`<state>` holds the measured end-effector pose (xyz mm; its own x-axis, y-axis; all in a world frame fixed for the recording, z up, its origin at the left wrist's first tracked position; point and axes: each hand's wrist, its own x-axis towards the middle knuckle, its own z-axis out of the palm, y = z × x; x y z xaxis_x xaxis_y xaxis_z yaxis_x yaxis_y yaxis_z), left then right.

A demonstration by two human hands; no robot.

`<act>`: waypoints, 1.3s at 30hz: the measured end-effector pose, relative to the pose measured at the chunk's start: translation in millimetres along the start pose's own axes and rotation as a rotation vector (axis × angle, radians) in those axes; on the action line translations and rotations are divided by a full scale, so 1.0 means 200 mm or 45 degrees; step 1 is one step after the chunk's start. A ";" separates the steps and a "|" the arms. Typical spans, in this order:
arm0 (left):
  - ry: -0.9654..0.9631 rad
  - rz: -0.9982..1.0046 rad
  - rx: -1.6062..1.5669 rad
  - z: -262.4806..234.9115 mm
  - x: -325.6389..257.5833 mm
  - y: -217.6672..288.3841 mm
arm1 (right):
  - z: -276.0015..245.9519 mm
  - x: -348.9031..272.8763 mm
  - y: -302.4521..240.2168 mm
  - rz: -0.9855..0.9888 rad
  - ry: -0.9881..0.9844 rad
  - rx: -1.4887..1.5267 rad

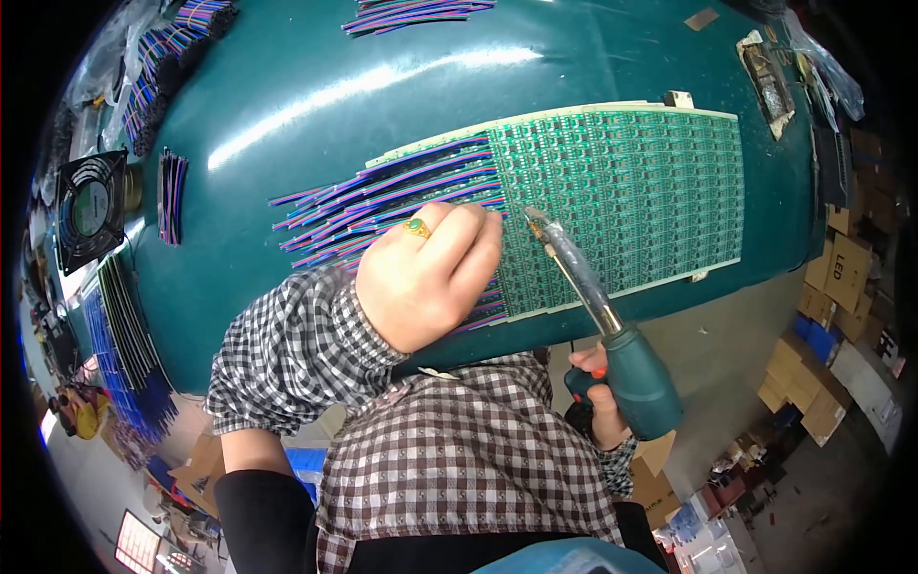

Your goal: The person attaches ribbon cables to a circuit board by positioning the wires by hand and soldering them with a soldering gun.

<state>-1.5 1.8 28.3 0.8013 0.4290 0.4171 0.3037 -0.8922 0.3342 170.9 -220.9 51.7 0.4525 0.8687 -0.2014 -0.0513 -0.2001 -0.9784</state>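
Observation:
A large green circuit board panel (pixel 631 196) lies on the dark green table (pixel 316 96). Many coloured wire strips (pixel 373 196) fan out from its left edge. My left hand (pixel 430 273), with a ring on one finger, rests fisted on the wires at the panel's left edge, pressing them down. My right hand (pixel 602 407) grips the teal handle of a soldering iron (pixel 612 330). Its metal tip touches the panel near the left edge, just right of my left knuckles.
More bundles of coloured wires (pixel 172 196) lie at the left and at the top (pixel 411 14). A black fan (pixel 91 206) sits at the far left. Cardboard boxes (pixel 841 277) stand on the floor at right.

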 end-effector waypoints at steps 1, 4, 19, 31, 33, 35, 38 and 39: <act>-0.004 0.001 0.006 0.00 0.00 0.00 | -0.01 0.00 0.00 -0.028 -0.055 -0.062; -0.003 0.000 0.008 0.00 0.00 0.00 | 0.01 0.00 0.00 0.005 -0.039 -0.097; -0.051 -0.049 -0.067 -0.02 0.01 0.02 | 0.02 0.00 0.02 0.068 -0.025 -0.169; -0.018 -0.013 -0.018 0.01 0.00 0.00 | 0.00 -0.03 0.07 0.031 -0.018 -0.171; 0.019 0.027 0.026 0.02 0.00 0.00 | 0.02 -0.02 0.04 0.022 0.019 -0.089; 0.024 0.009 0.015 0.02 -0.01 0.00 | 0.03 -0.01 0.01 0.013 0.053 -0.006; 0.010 0.015 0.018 0.01 0.00 0.00 | 0.04 0.00 -0.02 0.035 0.054 -0.011; 0.010 0.015 0.018 0.01 0.00 0.00 | 0.04 0.00 -0.04 0.092 0.047 0.009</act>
<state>-0.5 0.9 25.6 0.8008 0.4197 0.4272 0.3019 -0.8990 0.3174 164.1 -215.4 58.2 0.4800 0.8349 -0.2695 -0.0912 -0.2580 -0.9618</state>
